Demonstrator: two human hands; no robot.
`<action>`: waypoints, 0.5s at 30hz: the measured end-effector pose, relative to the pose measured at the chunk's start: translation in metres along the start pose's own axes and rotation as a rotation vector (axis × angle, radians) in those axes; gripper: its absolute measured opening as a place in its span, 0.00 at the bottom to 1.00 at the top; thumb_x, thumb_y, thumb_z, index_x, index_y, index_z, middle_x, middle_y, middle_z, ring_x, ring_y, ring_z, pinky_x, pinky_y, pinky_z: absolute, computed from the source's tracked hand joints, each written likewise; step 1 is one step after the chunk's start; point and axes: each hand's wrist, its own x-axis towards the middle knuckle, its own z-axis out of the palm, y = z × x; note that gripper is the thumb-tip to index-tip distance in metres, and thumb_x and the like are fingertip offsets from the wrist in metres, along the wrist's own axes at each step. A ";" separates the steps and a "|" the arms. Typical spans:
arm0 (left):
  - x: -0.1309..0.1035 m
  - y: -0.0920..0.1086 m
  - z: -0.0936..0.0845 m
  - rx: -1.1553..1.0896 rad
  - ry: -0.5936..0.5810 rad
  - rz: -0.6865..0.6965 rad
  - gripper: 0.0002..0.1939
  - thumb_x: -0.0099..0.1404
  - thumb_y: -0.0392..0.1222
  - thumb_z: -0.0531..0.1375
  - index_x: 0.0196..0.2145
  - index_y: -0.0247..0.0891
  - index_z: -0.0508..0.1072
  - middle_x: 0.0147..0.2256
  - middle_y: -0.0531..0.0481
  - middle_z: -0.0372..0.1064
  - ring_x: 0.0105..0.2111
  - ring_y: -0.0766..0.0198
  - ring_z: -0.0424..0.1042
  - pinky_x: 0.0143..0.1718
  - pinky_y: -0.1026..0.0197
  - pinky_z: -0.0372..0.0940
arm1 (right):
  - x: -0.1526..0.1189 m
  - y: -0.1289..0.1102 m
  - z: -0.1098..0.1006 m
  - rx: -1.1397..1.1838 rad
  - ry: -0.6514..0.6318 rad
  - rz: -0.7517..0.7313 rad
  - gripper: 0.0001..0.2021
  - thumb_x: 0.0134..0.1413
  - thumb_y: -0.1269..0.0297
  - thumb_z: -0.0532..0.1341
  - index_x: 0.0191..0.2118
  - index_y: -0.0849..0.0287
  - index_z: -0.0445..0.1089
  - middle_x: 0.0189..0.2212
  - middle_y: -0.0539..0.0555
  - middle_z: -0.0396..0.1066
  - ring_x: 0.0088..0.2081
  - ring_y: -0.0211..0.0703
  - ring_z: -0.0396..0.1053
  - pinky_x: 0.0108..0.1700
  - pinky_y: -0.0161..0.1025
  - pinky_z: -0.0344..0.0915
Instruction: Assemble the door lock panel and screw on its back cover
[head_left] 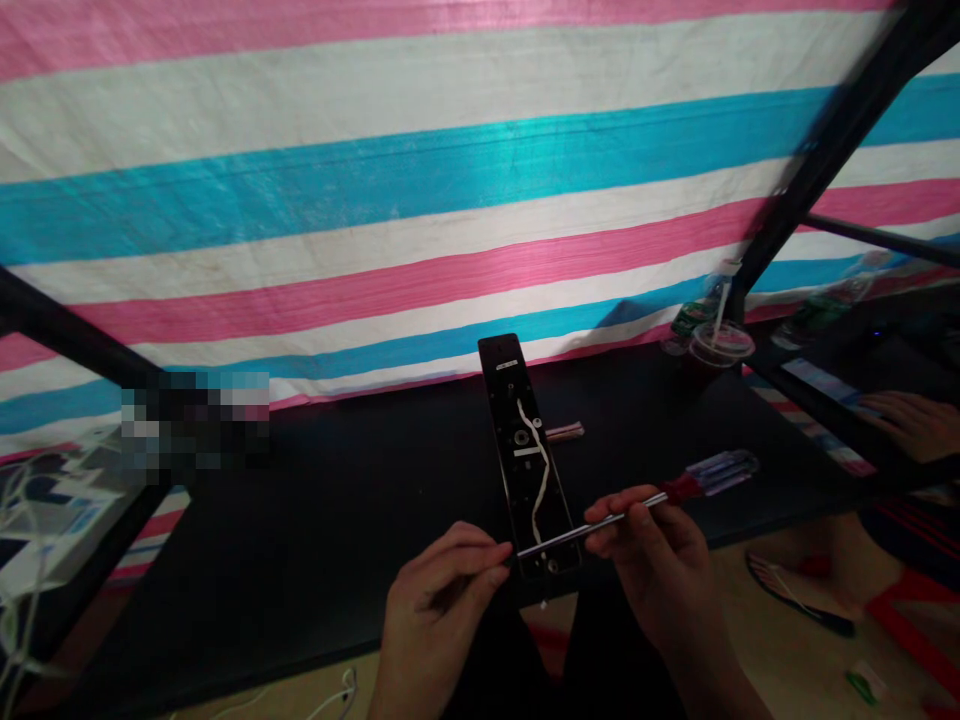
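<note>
Black panel [521, 490] lies on the dark tabletop [337, 520]. Over its near end, our right hand [664, 560] pinches the screwdriver [570, 535] by the shaft. At its left edge, our left hand's [450, 590] fingertips nearly meet beside the tip; grip: cannot tell. Advisable: we steady the shaft, clear of the panel's white cable [546, 465].

It looks like a makeshift workshop: striped plastic sheeting [420, 215] forms the wall behind a black tabletop [337, 510], dark frame bars [832, 150] slope at the sides, a screwdriver [682, 487] is out over a wired black panel [517, 477], and a neighbour's hand [919, 420] rests nearby.
</note>
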 end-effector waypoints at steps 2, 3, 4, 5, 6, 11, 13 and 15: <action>-0.001 0.000 0.001 -0.022 0.017 0.028 0.07 0.59 0.33 0.68 0.31 0.44 0.85 0.28 0.48 0.77 0.27 0.66 0.76 0.26 0.69 0.69 | -0.001 -0.003 0.001 -0.023 -0.026 -0.049 0.05 0.58 0.59 0.70 0.35 0.54 0.80 0.31 0.53 0.81 0.25 0.39 0.79 0.30 0.32 0.76; -0.002 -0.001 0.001 -0.041 0.031 0.032 0.07 0.59 0.33 0.69 0.31 0.44 0.85 0.28 0.48 0.77 0.27 0.66 0.75 0.26 0.69 0.69 | -0.003 -0.004 0.001 -0.034 -0.036 -0.077 0.05 0.60 0.59 0.69 0.35 0.54 0.80 0.31 0.53 0.81 0.26 0.39 0.79 0.31 0.32 0.76; -0.003 -0.003 0.001 -0.063 0.043 0.024 0.06 0.59 0.33 0.69 0.32 0.44 0.85 0.28 0.48 0.77 0.27 0.65 0.75 0.26 0.69 0.69 | -0.005 -0.005 0.002 -0.049 -0.047 -0.106 0.06 0.61 0.59 0.68 0.36 0.54 0.80 0.32 0.53 0.81 0.26 0.39 0.79 0.31 0.32 0.76; -0.005 -0.005 0.002 -0.089 0.049 0.003 0.05 0.59 0.34 0.70 0.31 0.44 0.85 0.28 0.47 0.77 0.28 0.65 0.75 0.26 0.69 0.69 | -0.008 -0.005 0.001 -0.068 -0.062 -0.132 0.06 0.62 0.60 0.67 0.37 0.53 0.80 0.32 0.53 0.81 0.26 0.39 0.79 0.32 0.33 0.77; -0.007 -0.008 0.002 -0.121 0.052 -0.031 0.04 0.59 0.35 0.70 0.31 0.43 0.85 0.29 0.47 0.77 0.28 0.65 0.75 0.27 0.68 0.69 | -0.011 -0.006 0.000 -0.087 -0.079 -0.157 0.06 0.63 0.60 0.66 0.37 0.53 0.79 0.33 0.53 0.81 0.27 0.39 0.79 0.32 0.34 0.77; -0.016 -0.019 0.008 -0.460 0.107 -0.264 0.05 0.54 0.43 0.75 0.28 0.42 0.84 0.30 0.47 0.75 0.27 0.68 0.72 0.27 0.69 0.68 | -0.028 -0.010 -0.005 -0.156 -0.183 -0.221 0.06 0.66 0.61 0.62 0.42 0.50 0.78 0.37 0.55 0.80 0.31 0.42 0.80 0.35 0.40 0.78; -0.016 -0.017 0.014 -0.601 0.132 -0.314 0.08 0.52 0.46 0.76 0.27 0.42 0.84 0.28 0.49 0.73 0.25 0.71 0.69 0.26 0.70 0.66 | -0.029 -0.012 -0.004 -0.157 -0.220 -0.204 0.06 0.66 0.61 0.62 0.43 0.50 0.78 0.38 0.55 0.80 0.32 0.42 0.80 0.36 0.40 0.79; -0.014 -0.014 0.020 -0.675 0.135 -0.336 0.09 0.50 0.48 0.77 0.26 0.43 0.84 0.26 0.50 0.72 0.24 0.72 0.68 0.25 0.70 0.66 | -0.026 -0.010 -0.002 -0.125 -0.209 -0.177 0.06 0.66 0.61 0.63 0.42 0.50 0.78 0.37 0.53 0.81 0.31 0.41 0.80 0.36 0.37 0.79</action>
